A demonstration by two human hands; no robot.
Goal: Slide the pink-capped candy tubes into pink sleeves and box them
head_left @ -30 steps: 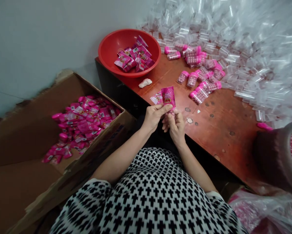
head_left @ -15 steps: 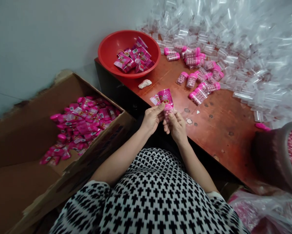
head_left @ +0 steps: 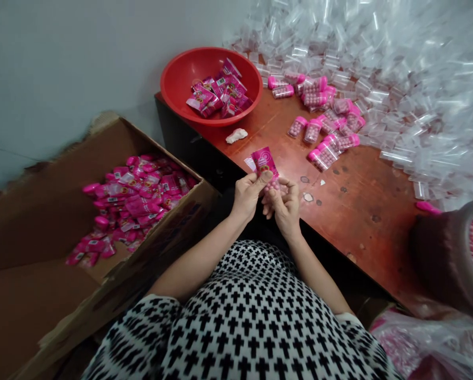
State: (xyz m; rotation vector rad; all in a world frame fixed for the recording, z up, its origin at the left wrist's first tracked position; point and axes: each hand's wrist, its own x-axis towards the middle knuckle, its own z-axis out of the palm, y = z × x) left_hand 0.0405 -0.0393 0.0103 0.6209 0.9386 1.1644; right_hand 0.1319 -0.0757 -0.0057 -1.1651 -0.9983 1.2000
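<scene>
At the near edge of the brown table (head_left: 358,200), my left hand (head_left: 247,194) pinches a pink printed sleeve (head_left: 263,161) between thumb and fingers. My right hand (head_left: 284,205) is closed round a small clear vial of pink candy (head_left: 274,184), its top end inside the sleeve's bottom. Both hands touch each other. A second bit of pink-and-white wrapper (head_left: 249,163) shows just behind the sleeve.
A red bowl (head_left: 181,79) with pink sleeves stands at the table's far left corner. Filled pink-capped vials (head_left: 323,126) lie beside a big heap of empty clear vials (head_left: 398,68). A cardboard box (head_left: 42,211) of wrapped vials is at my left; a brown tub (head_left: 442,253) of pink candy at right.
The sleeve has come down lower over the vial and tilted left. My hands stayed at the table edge, closer together.
</scene>
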